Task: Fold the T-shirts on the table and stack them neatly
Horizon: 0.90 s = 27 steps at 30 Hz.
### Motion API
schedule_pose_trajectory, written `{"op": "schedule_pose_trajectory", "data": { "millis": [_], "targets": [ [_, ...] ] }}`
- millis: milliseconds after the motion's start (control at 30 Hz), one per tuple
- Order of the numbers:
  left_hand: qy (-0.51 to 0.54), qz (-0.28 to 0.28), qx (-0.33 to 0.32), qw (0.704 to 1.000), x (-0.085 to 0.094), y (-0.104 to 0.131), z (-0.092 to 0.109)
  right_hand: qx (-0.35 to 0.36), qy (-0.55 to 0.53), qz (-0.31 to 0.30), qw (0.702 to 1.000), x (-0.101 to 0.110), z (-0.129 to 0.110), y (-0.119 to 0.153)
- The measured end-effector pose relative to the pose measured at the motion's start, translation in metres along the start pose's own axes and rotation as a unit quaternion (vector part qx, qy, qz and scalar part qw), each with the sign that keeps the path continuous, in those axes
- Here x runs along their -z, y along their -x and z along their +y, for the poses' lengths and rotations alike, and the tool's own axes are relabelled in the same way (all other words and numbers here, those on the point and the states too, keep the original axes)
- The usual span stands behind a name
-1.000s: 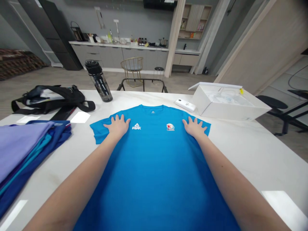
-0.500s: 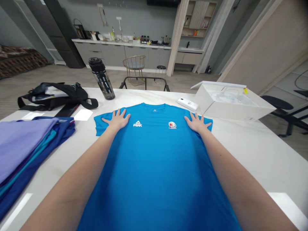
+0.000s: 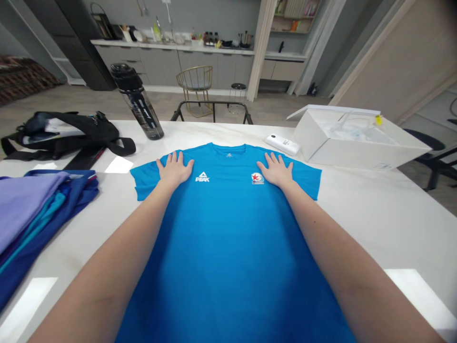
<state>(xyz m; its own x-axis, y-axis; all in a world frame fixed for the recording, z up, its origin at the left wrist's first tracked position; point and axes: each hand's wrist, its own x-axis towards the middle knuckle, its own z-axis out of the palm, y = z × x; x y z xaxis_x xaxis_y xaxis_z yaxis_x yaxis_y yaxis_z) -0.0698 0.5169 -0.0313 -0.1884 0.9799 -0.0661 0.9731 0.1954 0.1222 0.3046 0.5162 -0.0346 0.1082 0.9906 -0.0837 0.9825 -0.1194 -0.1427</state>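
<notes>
A blue T-shirt lies spread front side up on the white table, its collar at the far end and its lower part running out of view below. White PEAK lettering is on the chest at left, and a red star badge at right. My left hand rests flat near the left shoulder, fingers spread, just beside the lettering. On the right shoulder area, my right hand lies palm down with fingers apart, next to the badge. Neither hand grips the fabric.
Folded clothes in lilac, teal and navy are stacked at the left. Behind them lies a black bag, with a dark water bottle standing nearby. A white remote-like device sits beside an open white box at the right.
My right hand has slid inward from the right sleeve to beside the badge, and that sleeve now lies flatter. My left hand stays near the left shoulder. The camera view has shifted slightly.
</notes>
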Motion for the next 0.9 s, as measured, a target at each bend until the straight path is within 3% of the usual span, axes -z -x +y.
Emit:
{"op": "schedule_pose_trajectory", "data": {
  "millis": [200, 300, 367, 567, 900],
  "targets": [
    [0.010, 0.055, -0.011, 0.998, 0.000, 0.004, 0.005, 0.010, 0.003, 0.026, 1.000, 0.007, -0.002, -0.003],
    [-0.001, 0.117, -0.091, 0.989, 0.000, 0.029, 0.017, 0.047, 0.023, 0.109, 0.993, 0.011, -0.010, 0.019],
    [-0.007, 0.120, -0.146, 0.982, -0.002, 0.053, 0.026, 0.088, 0.030, 0.142, 0.985, 0.010, -0.015, 0.040],
    [0.022, 0.015, -0.175, 0.984, -0.014, 0.134, 0.041, 0.139, -0.005, 0.050, 0.989, -0.003, -0.006, 0.112],
    [0.019, 0.013, -0.160, 0.987, -0.014, 0.236, 0.030, 0.115, -0.001, 0.020, 0.993, -0.010, 0.028, 0.208]
  ]
}}
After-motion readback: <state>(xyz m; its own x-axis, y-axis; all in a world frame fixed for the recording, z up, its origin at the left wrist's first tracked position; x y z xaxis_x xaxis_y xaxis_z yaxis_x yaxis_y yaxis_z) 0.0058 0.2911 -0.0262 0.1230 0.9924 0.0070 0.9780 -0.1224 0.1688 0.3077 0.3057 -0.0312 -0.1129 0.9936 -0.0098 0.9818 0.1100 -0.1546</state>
